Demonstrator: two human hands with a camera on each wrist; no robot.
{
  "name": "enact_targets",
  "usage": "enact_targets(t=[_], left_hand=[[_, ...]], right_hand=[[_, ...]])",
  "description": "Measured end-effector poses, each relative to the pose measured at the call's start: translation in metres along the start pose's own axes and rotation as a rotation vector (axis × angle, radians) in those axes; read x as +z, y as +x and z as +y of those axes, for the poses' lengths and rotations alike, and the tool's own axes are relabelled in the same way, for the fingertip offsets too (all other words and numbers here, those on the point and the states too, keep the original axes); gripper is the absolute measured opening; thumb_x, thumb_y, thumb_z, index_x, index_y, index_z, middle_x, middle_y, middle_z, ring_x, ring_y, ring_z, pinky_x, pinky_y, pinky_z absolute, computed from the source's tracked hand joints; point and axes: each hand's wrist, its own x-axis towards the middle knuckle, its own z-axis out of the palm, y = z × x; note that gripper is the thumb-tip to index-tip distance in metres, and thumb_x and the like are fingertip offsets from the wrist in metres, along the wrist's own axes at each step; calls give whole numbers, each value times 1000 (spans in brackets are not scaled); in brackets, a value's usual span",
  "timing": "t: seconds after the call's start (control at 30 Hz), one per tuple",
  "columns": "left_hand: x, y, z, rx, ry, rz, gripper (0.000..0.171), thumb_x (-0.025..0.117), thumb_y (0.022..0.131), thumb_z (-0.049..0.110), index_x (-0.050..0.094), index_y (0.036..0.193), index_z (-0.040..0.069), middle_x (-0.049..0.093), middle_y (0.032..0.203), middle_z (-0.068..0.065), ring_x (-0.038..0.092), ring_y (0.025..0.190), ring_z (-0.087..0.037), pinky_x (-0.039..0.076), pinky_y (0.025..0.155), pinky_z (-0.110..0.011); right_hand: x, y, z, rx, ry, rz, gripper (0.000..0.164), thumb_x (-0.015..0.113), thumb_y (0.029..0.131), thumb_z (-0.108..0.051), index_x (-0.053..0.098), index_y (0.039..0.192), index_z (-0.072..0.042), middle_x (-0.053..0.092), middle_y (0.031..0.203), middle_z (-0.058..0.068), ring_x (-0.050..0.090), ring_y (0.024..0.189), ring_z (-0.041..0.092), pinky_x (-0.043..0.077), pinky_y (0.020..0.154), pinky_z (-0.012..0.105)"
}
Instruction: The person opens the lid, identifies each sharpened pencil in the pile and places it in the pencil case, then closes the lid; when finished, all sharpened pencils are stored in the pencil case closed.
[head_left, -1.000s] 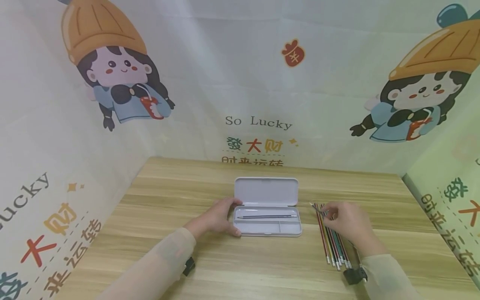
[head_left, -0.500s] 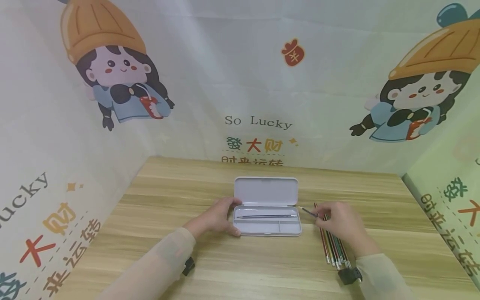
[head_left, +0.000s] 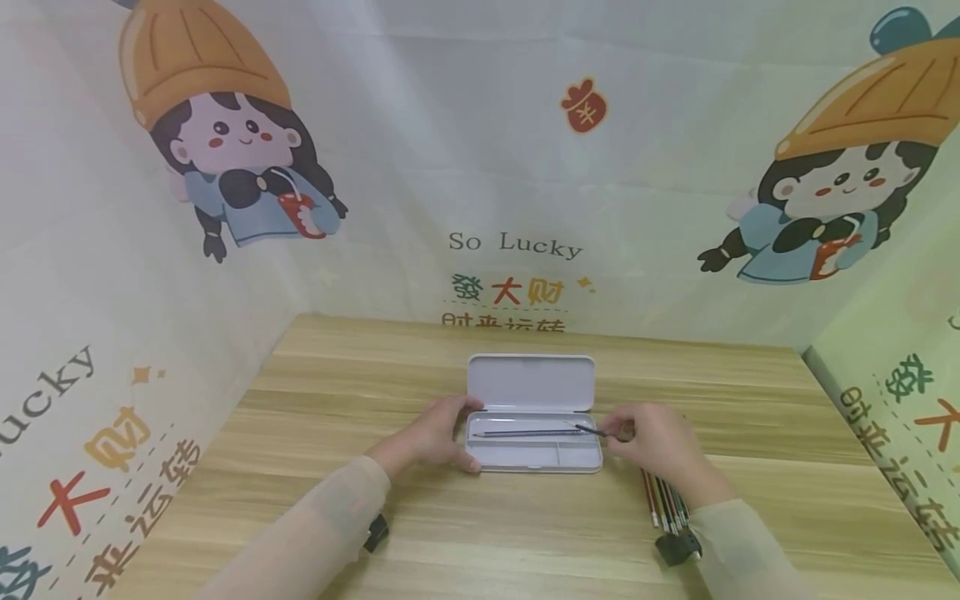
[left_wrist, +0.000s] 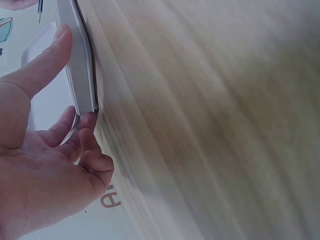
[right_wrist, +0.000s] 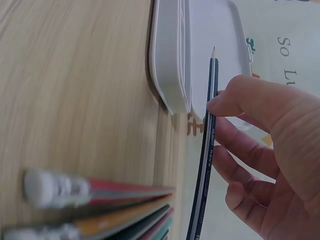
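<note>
An opened white pencil case (head_left: pixel 513 457) lies mid-table with its lid (head_left: pixel 531 383) tipped back. One dark pencil (head_left: pixel 517 433) lies lengthwise in its rear compartment. My left hand (head_left: pixel 441 435) holds the case's left end, thumb on the near side and fingers at the far corner, as the left wrist view shows. Between thumb and fingers my right hand (head_left: pixel 660 437) pinches another dark pencil (right_wrist: pixel 206 145). Its sharpened tip points left, over the right end of the case. In the right wrist view the pencil runs out of frame at the bottom.
Several coloured pencils (head_left: pixel 663 504) with white eraser ends lie bunched on the wooden table (head_left: pixel 465 533), partly under the right hand and wrist. A printed cloth (head_left: pixel 390 167) stands behind and at both sides.
My right hand has moved left with the pinched pencil, from above the pencil bunch to the right end of the case. My left hand stays where it was.
</note>
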Motion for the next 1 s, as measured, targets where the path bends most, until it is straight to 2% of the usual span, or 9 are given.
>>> enact_targets(t=[0.2, 0.43, 0.57, 0.7, 1.0], left_hand=[[-1, 1, 3, 6, 6, 1, 94, 99, 60, 18, 55, 142, 5, 58, 144, -17, 48, 138, -38, 33, 124, -54], [0, 1, 3, 4, -9, -2, 93, 99, 61, 17, 54, 142, 5, 57, 145, -17, 47, 139, -38, 33, 124, -54], [-1, 0, 1, -9, -5, -1, 94, 99, 61, 17, 54, 143, 6, 57, 146, -17, 47, 140, -37, 33, 124, -54], [-1, 0, -1, -7, 4, 5, 95, 99, 60, 19, 54, 143, 6, 58, 146, -17, 48, 139, -37, 34, 124, -53], [0, 1, -1, 7, 3, -1, 94, 99, 61, 19, 54, 142, 6, 59, 144, -16, 49, 138, -37, 34, 123, -54]], right_hand=[[1, 7, -8, -62, 44, -28, 15, 79, 80, -10, 81, 91, -19, 77, 86, -5, 68, 79, 9, 60, 73, 34], [6, 15, -17, -98, -6, -46, 14, 80, 80, -13, 81, 89, -24, 73, 81, -11, 61, 74, 5, 53, 66, 28], [12, 22, -24, -77, -7, -64, 14, 81, 80, -15, 80, 89, -25, 70, 79, -13, 56, 70, 4, 48, 61, 25], [19, 30, -30, -85, 0, -71, 14, 82, 79, -14, 80, 86, -26, 70, 79, -13, 54, 69, 5, 48, 63, 25], [27, 45, -42, -176, -18, -76, 12, 83, 78, -14, 81, 85, -24, 76, 84, -11, 59, 72, 3, 52, 66, 26]])
